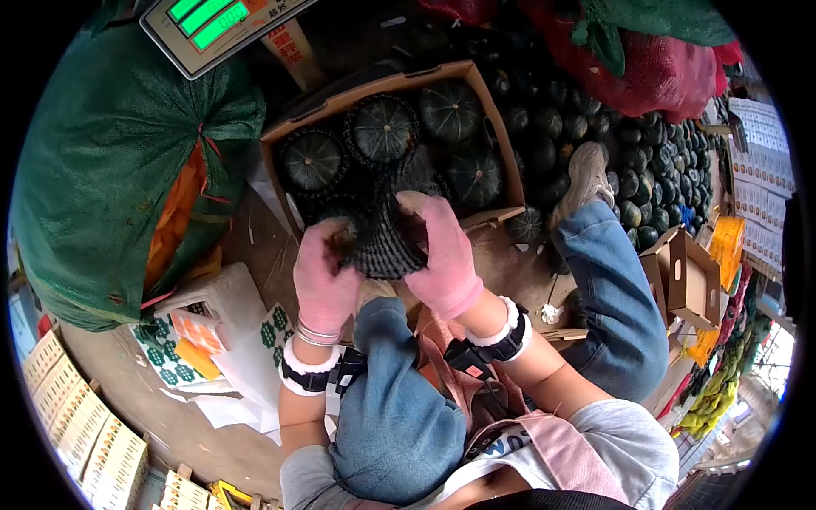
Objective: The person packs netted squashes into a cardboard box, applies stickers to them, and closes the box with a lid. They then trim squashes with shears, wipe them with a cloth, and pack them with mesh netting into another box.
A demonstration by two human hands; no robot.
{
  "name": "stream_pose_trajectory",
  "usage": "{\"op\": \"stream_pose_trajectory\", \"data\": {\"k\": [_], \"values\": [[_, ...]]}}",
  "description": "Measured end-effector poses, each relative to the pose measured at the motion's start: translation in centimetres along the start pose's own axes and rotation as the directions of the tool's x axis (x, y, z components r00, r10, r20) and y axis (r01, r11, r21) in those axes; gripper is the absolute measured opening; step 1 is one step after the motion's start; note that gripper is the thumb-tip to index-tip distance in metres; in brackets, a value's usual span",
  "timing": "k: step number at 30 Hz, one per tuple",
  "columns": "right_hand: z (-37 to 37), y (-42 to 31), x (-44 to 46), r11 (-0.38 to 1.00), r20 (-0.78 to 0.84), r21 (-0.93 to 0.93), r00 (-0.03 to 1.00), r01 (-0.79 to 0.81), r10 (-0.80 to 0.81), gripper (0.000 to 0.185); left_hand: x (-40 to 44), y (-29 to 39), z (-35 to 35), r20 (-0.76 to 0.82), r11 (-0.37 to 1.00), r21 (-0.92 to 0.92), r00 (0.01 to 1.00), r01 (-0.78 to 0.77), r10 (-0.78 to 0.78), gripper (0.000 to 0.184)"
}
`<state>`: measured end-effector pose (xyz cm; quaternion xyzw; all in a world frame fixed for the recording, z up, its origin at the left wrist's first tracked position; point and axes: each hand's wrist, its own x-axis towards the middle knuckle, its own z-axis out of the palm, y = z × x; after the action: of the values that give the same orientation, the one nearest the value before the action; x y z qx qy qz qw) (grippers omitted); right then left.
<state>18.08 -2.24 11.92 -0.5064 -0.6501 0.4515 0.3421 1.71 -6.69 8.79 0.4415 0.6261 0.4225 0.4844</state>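
Pink gloves cover both hands, held in front of an open cardboard box (497,106). Between them a black mesh foam sleeve (387,242) is stretched out. My right hand (444,255) grips its right side with curled fingers. On the left side, my left hand (326,276) is closed at the sleeve's edge, with something dark by its thumb. Whether a squash is inside the sleeve, I cannot tell. Several dark green squashes sit in the box, including one in a black net (382,128) and a ribbed squash (450,110) at the far right.
A scale (217,30) with green digits stands at top left. Below it bulges a green sack (110,170). Many loose squashes (633,183) cover the floor to the right, under a red net sack (659,76). An open carton (693,285) lies beyond my right knee.
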Motion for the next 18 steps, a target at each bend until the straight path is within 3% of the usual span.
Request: {"op": "stream_pose_trajectory", "data": {"k": [1, 3, 4, 5, 6, 7, 8, 9, 12, 13, 16, 17, 18], "values": [[0.0, 0.0, -0.1, 0.998, -0.018, -0.054, 1.0, 0.019, -0.02, 0.055, 0.1, -0.2, -0.5, 0.029, 0.997, 0.065, 0.999, 0.033, -0.035, 0.04], [0.1, -0.1, 0.1, 0.985, -0.051, -0.163, 0.996, 0.058, -0.067, 0.048, 0.1, 0.9, -1.6, 0.201, 0.958, 0.241, 0.974, -0.156, 0.108, 0.039], [-0.3, 0.9, 0.1, 0.996, 0.078, -0.061, 0.995, 0.068, -0.063, 0.042, 0.1, 1.4, -1.8, 0.291, 0.914, 0.311, 0.942, -0.259, 0.167, 0.039], [-1.0, 2.7, 0.1, 0.997, 0.207, 0.041, 0.976, 0.064, -0.071, 0.037, -0.4, 0.9, -1.7, 0.24, 1.0, -0.002, 0.971, -0.011, 0.011, 0.034], [-1.7, 3.4, 0.2, 0.989, 0.332, 0.142, 0.939, 0.046, -0.092, 0.032, -0.6, 1.0, -1.4, 0.182, 0.918, -0.341, 0.973, 0.201, -0.145, 0.032], [-2.1, 2.9, -0.4, 0.687, 0.371, 0.555, 0.878, -0.47, 0.301, 0.023, -0.9, 1.8, -1.9, 0.272, 0.737, -0.567, 0.928, 0.367, -0.253, 0.032], [-2.6, 3.4, -0.6, 0.448, 0.517, 0.705, 0.83, -0.55, 0.206, 0.03, -1.0, 2.6, -2.1, 0.387, 0.474, -0.724, 0.864, 0.501, -0.322, 0.032], [-2.9, 3.9, -1.2, 0.5, 0.544, 0.681, 0.826, -0.536, 0.145, 0.03, -1.0, 2.0, -2.4, 0.479, 0.531, -0.685, 0.857, 0.499, -0.188, 0.034], [-2.9, 4.2, -1.6, 0.438, 0.676, 0.635, 0.732, -0.636, 0.083, 0.032, -0.7, 1.7, -2.0, 0.349, 0.916, -0.384, 0.937, 0.119, 0.025, 0.031], [-2.9, 3.9, -1.5, 0.378, 0.726, 0.613, 0.683, -0.694, 0.077, 0.034, -0.7, 1.6, -2.0, 0.41, 0.898, -0.411, 0.912, 0.157, 0.028, 0.029], [-1.3, 1.1, -1.6, 0.502, 0.447, 0.626, 0.802, -0.597, 0.396, 0.043, -0.7, 1.4, -1.3, 0.363, 0.971, -0.161, 0.925, 0.178, -0.11, 0.026], [-0.4, 2.1, -2.2, 0.584, 0.404, 0.614, 0.847, -0.532, 0.346, 0.051, -0.3, 1.0, -1.3, 0.31, 0.992, -0.095, 0.945, -0.08, 0.106, 0.026], [0.1, 2.4, -2.4, 0.573, 0.38, 0.651, 0.867, -0.498, 0.323, 0.049, -0.3, 1.2, -1.2, 0.303, 0.99, -0.096, 0.944, -0.107, 0.131, 0.025]]}}
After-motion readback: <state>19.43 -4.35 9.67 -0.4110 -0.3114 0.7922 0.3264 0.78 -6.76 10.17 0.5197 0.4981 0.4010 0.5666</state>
